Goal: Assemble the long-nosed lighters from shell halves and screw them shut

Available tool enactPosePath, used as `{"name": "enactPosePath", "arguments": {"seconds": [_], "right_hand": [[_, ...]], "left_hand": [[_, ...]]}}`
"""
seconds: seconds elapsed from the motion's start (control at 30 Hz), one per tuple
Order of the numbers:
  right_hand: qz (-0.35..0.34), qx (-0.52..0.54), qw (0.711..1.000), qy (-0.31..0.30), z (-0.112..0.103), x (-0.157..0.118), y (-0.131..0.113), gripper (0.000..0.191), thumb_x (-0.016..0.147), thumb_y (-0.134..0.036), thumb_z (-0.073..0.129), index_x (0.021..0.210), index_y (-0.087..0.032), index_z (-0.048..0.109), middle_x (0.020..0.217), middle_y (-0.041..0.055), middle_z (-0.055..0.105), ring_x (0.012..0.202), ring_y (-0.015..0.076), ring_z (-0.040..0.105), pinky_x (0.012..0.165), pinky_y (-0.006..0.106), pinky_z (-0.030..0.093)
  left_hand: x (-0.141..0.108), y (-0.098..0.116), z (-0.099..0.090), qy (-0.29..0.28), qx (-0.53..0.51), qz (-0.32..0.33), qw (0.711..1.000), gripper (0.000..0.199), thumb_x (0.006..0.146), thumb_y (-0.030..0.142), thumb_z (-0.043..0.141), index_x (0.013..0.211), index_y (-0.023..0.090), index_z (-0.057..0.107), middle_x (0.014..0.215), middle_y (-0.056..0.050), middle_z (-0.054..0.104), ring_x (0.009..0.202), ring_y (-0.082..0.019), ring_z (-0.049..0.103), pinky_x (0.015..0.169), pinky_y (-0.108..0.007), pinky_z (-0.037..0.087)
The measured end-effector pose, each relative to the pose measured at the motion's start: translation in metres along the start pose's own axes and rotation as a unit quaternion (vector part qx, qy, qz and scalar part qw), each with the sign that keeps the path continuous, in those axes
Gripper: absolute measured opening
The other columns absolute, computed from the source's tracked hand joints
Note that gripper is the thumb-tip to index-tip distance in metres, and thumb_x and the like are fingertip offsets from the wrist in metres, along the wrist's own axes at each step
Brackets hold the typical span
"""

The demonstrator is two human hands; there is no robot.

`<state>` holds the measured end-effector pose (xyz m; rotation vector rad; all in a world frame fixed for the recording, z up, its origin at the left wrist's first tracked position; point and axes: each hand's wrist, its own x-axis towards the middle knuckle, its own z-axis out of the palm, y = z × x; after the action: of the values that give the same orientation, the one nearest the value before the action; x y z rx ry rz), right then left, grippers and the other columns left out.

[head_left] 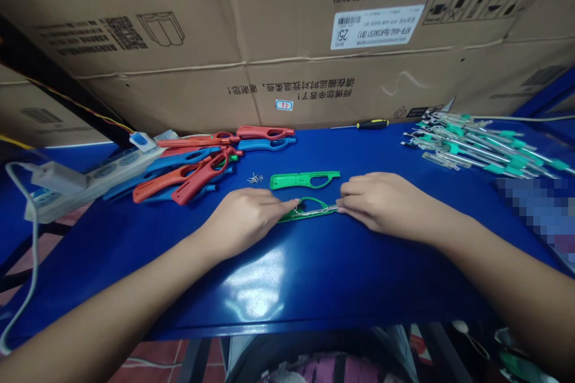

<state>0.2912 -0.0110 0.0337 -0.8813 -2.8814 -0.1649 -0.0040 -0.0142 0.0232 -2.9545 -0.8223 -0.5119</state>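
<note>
A green lighter casing half [309, 215] lies at the middle of the blue table, with a thin wire and a metal rod [333, 208] laid along it. My left hand [242, 220] is closed at its left end, fingertips pressed on the part by the trigger loop. At the other end my right hand [389, 200] pinches the metal rod; its fingers hide the rod's outer part. Just behind lies a second green casing half [290, 181], untouched and open side up. Several small screws [255, 178] sit beside it on the left.
Red and blue lighter casings [197, 176] are piled at the left, in front of a power strip [112, 170]. Metal lighter rods with teal parts [489, 143] lie heaped at the right. A yellow-black screwdriver [372, 124] rests along a large cardboard box [179, 96] at the back.
</note>
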Motion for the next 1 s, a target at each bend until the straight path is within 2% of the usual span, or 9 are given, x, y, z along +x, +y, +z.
{"name": "enactPosePath", "arguments": {"seconds": [0.1,0.27,0.43,0.53,0.63,0.73,0.8,0.9,1.0], "right_hand": [[0.004,-0.013,1.000,0.001,-0.001,-0.001,0.001,0.030,0.101,-0.024,0.050,0.080,-0.017,0.072,0.077,0.0039,0.065,0.072,0.0171,0.058,0.066,0.032,0.037],[0.014,-0.017,1.000,-0.005,-0.003,0.000,0.002,0.027,0.099,-0.023,0.053,0.082,-0.018,0.072,0.079,0.0043,0.066,0.073,0.0177,0.060,0.066,0.032,0.038],[0.030,-0.007,0.999,-0.028,-0.004,0.001,0.001,0.020,0.098,-0.023,0.055,0.086,-0.017,0.069,0.084,0.0049,0.067,0.072,0.0177,0.061,0.064,0.031,0.037],[0.051,0.032,0.997,-0.049,-0.005,0.000,0.001,0.016,0.097,-0.025,0.056,0.093,-0.017,0.069,0.088,0.0053,0.067,0.068,0.0160,0.060,0.060,0.029,0.037],[0.062,0.074,0.994,-0.055,-0.007,-0.002,0.001,0.018,0.096,-0.028,0.056,0.102,-0.018,0.070,0.091,0.0055,0.068,0.073,0.0171,0.063,0.062,0.029,0.042],[0.060,0.089,0.994,-0.030,-0.007,-0.003,-0.001,0.026,0.098,-0.029,0.052,0.116,-0.019,0.068,0.104,0.0081,0.069,0.082,0.0187,0.066,0.067,0.030,0.048],[0.043,0.082,0.996,-0.009,-0.006,-0.001,-0.004,0.033,0.100,-0.030,0.049,0.127,-0.020,0.065,0.117,0.0102,0.066,0.089,0.0208,0.068,0.071,0.033,0.052],[-0.003,0.067,0.998,0.007,0.001,0.003,-0.011,0.038,0.100,-0.033,0.050,0.133,-0.021,0.062,0.127,0.0130,0.062,0.103,0.0257,0.066,0.080,0.039,0.055],[-0.034,0.054,0.998,0.024,0.009,0.008,-0.016,0.040,0.099,-0.033,0.051,0.134,-0.017,0.062,0.134,0.0182,0.060,0.115,0.0299,0.061,0.091,0.046,0.054]], "left_hand": [[0.000,0.002,-0.011,-0.043,0.047,0.038,0.997,0.041,0.103,0.019,0.044,0.142,0.017,0.056,0.078,-0.004,0.072,0.070,-0.020,0.066,0.062,-0.030,0.053],[0.001,0.010,-0.030,-0.113,0.081,0.032,0.990,0.056,0.103,0.023,0.043,0.158,0.023,0.031,0.091,-0.007,0.074,0.088,-0.023,0.065,0.075,-0.033,0.054],[-0.002,0.039,-0.024,-0.153,0.118,0.004,0.981,0.075,0.094,0.012,0.049,0.162,0.024,0.017,0.113,-0.012,0.073,0.091,-0.024,0.067,0.079,-0.036,0.055],[-0.007,0.061,-0.010,-0.134,0.159,-0.026,0.978,0.083,0.091,0.010,0.051,0.162,0.026,0.013,0.135,-0.018,0.064,0.110,-0.029,0.067,0.090,-0.040,0.054],[-0.009,0.070,0.000,-0.120,0.145,-0.055,0.981,0.079,0.091,0.010,0.052,0.161,0.023,0.017,0.139,-0.020,0.061,0.118,-0.031,0.065,0.095,-0.043,0.055],[-0.008,0.061,0.002,-0.104,0.055,-0.078,0.990,0.074,0.092,0.006,0.050,0.160,0.017,0.020,0.137,-0.017,0.063,0.120,-0.027,0.064,0.095,-0.039,0.056],[-0.006,0.050,0.002,-0.072,-0.012,-0.094,0.993,0.069,0.096,0.008,0.050,0.159,0.018,0.024,0.126,-0.013,0.069,0.110,-0.024,0.068,0.089,-0.034,0.058],[-0.005,0.037,0.004,-0.045,-0.063,-0.139,0.987,0.065,0.098,0.016,0.055,0.157,0.022,0.028,0.109,-0.008,0.073,0.094,-0.023,0.071,0.080,-0.034,0.060],[-0.004,0.030,0.009,-0.026,-0.078,-0.140,0.987,0.062,0.098,0.020,0.057,0.155,0.024,0.033,0.111,-0.008,0.072,0.095,-0.023,0.071,0.081,-0.034,0.060]]}}
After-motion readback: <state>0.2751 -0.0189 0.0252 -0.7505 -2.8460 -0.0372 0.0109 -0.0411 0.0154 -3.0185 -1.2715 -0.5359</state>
